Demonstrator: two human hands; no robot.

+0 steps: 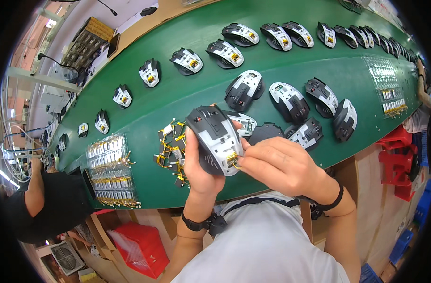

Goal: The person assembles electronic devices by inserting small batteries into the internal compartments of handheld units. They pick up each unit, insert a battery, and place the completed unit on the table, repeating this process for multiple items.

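Note:
A black-and-silver computer mouse (214, 134) lies underside up in my left hand (202, 177), whose fingers and thumb wrap its sides. A small battery with yellow tape (231, 157) sits in the recess near the mouse's lower end. Over that end, the fingertips of my right hand (286, 166) pinch the battery's thin wires; the fingers partly hide them. To the left of the held mouse is a loose pile of small batteries with yellow wires (167, 145). Several more mice (291, 102) lie close together beyond my right hand, most with their undersides up.
A row of mice with batteries (187, 61) runs along the green bench (144, 113). Clear trays of batteries stand at left (112, 172) and far right (385, 82). Co-workers sit at left (50, 203) and at the far right edge. Red bins (140, 250) stand below the bench.

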